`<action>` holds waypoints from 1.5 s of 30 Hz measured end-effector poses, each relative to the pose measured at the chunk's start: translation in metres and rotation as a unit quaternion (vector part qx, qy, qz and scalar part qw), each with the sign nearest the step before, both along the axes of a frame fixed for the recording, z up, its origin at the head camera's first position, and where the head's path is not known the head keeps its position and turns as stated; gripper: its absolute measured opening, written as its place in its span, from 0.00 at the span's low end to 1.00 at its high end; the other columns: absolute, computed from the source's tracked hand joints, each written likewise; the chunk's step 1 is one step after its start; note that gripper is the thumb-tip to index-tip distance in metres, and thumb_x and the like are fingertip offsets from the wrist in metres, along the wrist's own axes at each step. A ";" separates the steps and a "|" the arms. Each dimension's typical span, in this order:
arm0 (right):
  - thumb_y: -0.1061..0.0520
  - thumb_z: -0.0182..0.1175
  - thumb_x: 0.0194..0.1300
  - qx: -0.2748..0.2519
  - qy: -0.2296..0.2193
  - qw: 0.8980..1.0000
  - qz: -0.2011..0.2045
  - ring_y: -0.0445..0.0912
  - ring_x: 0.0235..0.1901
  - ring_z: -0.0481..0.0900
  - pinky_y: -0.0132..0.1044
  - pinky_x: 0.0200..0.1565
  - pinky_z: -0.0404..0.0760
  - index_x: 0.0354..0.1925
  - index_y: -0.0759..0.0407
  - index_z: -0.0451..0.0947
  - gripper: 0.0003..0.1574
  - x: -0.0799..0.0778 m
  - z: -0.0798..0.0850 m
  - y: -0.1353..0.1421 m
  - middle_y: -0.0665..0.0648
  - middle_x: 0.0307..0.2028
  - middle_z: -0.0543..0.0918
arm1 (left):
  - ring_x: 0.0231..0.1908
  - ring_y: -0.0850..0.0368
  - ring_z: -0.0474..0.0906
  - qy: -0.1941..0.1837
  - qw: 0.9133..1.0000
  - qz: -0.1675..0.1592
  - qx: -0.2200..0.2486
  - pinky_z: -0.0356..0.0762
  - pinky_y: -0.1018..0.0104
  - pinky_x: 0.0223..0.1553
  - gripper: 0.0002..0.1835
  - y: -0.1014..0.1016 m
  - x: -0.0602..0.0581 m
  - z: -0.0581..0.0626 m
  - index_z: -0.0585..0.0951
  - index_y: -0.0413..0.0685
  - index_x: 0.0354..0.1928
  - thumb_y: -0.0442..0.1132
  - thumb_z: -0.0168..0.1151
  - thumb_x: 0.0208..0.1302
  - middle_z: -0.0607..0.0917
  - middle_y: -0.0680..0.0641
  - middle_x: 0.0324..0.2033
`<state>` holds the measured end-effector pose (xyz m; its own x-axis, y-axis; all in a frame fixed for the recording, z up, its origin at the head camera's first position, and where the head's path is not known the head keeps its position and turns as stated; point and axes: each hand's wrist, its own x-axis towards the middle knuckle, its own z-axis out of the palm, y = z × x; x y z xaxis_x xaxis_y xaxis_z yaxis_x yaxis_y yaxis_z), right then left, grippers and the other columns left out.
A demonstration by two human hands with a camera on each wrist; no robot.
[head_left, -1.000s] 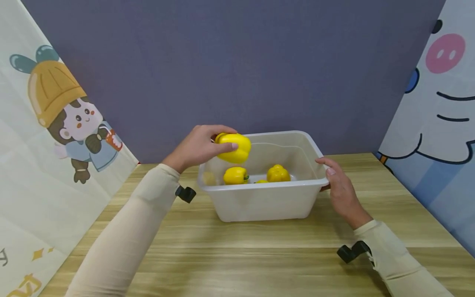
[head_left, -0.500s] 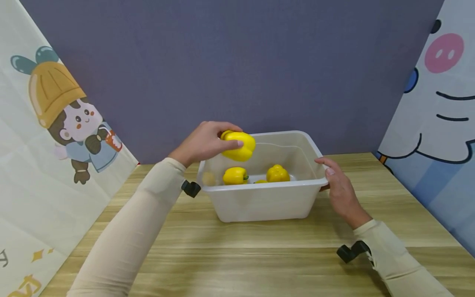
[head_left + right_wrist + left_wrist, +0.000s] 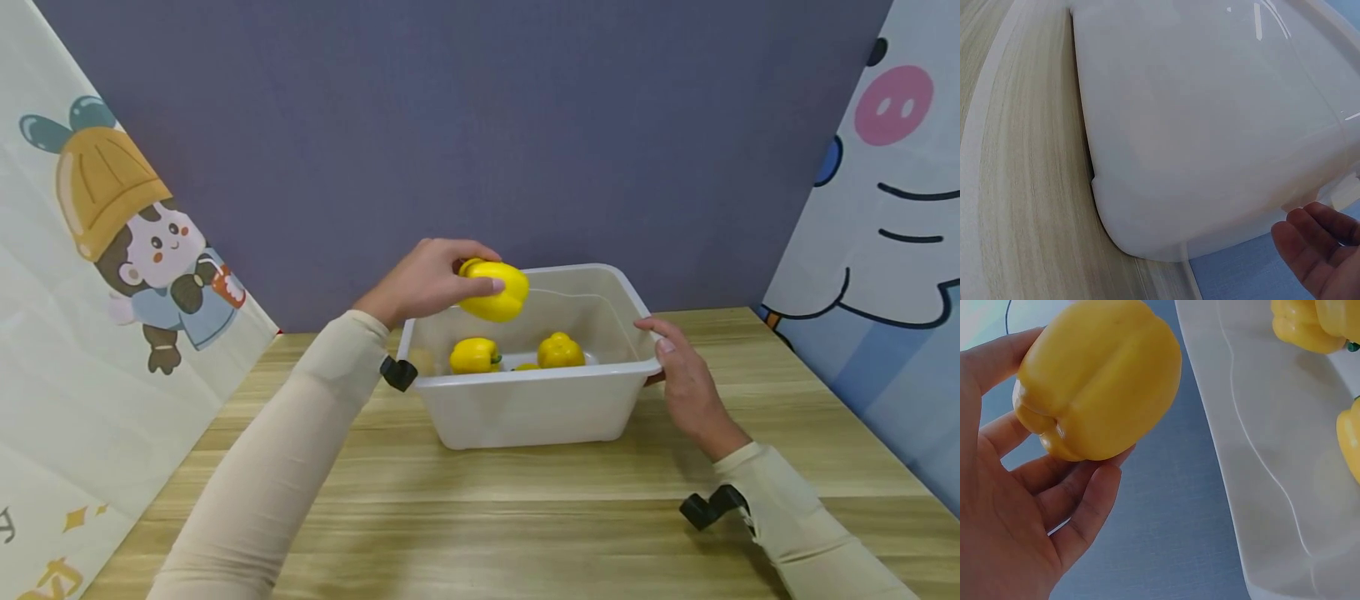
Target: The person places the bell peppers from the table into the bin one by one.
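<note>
My left hand grips a yellow bell pepper between thumb and fingers, above the left part of a white plastic bin. In the left wrist view the held pepper shows its lobed end toward the palm, beside the bin's wall. Inside the bin lie a yellow bell pepper on its side at the left and another near the middle. A sliver of yellow shows between them, mostly hidden by the front rim. My right hand holds the bin's right rim, with some fingers hidden underneath.
The bin stands on a wood-grain table close to a grey-blue back panel. Printed cartoon sheets flank the table, a child figure on the left and a pink-snouted figure on the right.
My left hand has carried the pepper to the right and slightly up, farther over the bin. The right hand and the bin stay in place.
</note>
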<state>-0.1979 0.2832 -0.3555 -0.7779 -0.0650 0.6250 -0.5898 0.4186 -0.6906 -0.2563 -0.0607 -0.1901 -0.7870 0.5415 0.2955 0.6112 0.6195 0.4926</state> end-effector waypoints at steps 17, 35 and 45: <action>0.53 0.33 0.82 0.002 0.003 1.000 -0.003 0.38 0.34 0.78 0.32 0.32 0.80 0.67 0.63 0.67 0.27 -0.001 0.000 0.000 0.68 0.57 0.75 | 0.43 0.56 0.78 -0.022 1.000 -0.002 -0.004 0.77 0.61 0.45 0.21 0.010 -0.018 -0.001 0.84 0.59 0.56 0.56 0.68 0.64 0.83 0.58 0.47; 0.52 0.33 0.82 0.001 0.000 1.000 -0.005 0.39 0.36 0.77 0.40 0.32 0.82 0.67 0.62 0.67 0.27 -0.001 -0.001 0.001 0.67 0.56 0.75 | 0.46 0.57 0.76 -0.045 0.999 0.020 -0.015 0.76 0.61 0.49 0.22 0.016 -0.033 -0.010 0.83 0.59 0.56 0.58 0.67 0.64 0.82 0.58 0.49; 0.52 0.33 0.82 -0.006 0.001 1.000 0.002 0.40 0.36 0.77 0.32 0.32 0.79 0.67 0.63 0.67 0.27 -0.001 -0.001 0.000 0.67 0.57 0.74 | 0.46 0.56 0.76 -0.080 0.996 0.042 -0.012 0.77 0.61 0.51 0.24 0.015 -0.043 -0.018 0.83 0.58 0.58 0.58 0.67 0.63 0.82 0.56 0.50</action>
<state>-0.1991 0.2834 -0.3563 -0.7770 -0.0599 0.6266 -0.5921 0.4077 -0.6951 -0.2988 -0.0452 -0.2082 -0.8655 0.4776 0.1507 0.4722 0.6779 0.5634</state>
